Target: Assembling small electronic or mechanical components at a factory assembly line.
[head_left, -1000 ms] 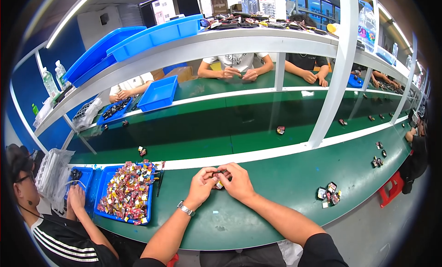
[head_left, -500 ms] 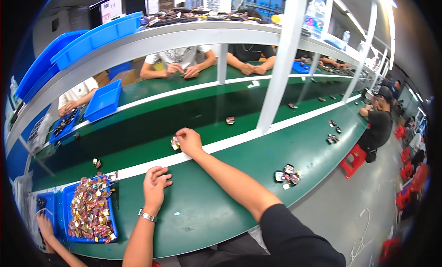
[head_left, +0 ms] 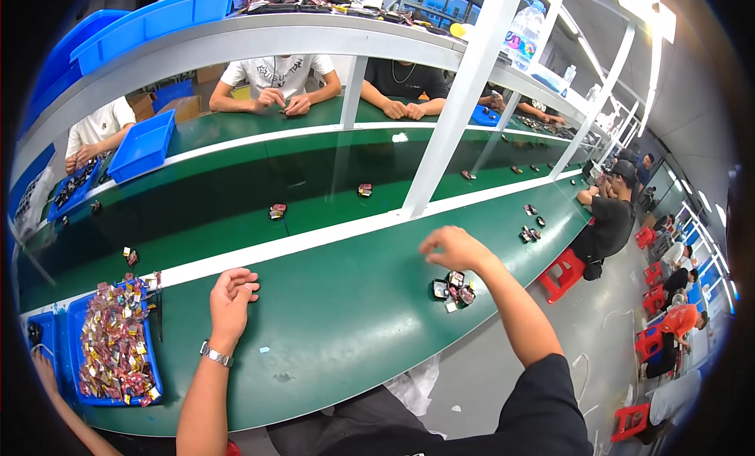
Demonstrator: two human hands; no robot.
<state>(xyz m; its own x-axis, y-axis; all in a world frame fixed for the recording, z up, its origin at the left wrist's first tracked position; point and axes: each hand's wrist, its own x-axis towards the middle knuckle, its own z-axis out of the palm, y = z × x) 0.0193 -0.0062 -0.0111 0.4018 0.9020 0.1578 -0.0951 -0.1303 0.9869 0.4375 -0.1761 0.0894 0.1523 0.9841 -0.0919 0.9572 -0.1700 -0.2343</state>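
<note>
My left hand (head_left: 232, 302), with a metal watch on its wrist, hovers over the green bench with loosely bent fingers and nothing visible in them. My right hand (head_left: 450, 248) hangs above the bench, open, its fingers bent downward and slightly blurred. Just below it lies a small pile of black-cased electronic parts (head_left: 454, 289) with red and white bits. Past the white rail, a small red-and-white part (head_left: 278, 211) rests on the dark green belt, apart from both hands. Left of my left hand stands a blue tray (head_left: 156, 377) heaped with small red, yellow and white parts (head_left: 116, 342).
A white rail (head_left: 330, 234) and post (head_left: 448, 133) separate the bench (head_left: 338, 330) from the belt. More small parts (head_left: 365, 190) sit on the belt. Blue bins (head_left: 149, 27) rest on the overhead shelf. Co-workers sit opposite and at right; a neighbour's hand (head_left: 46, 369) shows at lower left.
My right hand has let go of the small red-and-white part on the belt and moved right, to above the pile. My left hand stays over the bench. The view has shifted rightward.
</note>
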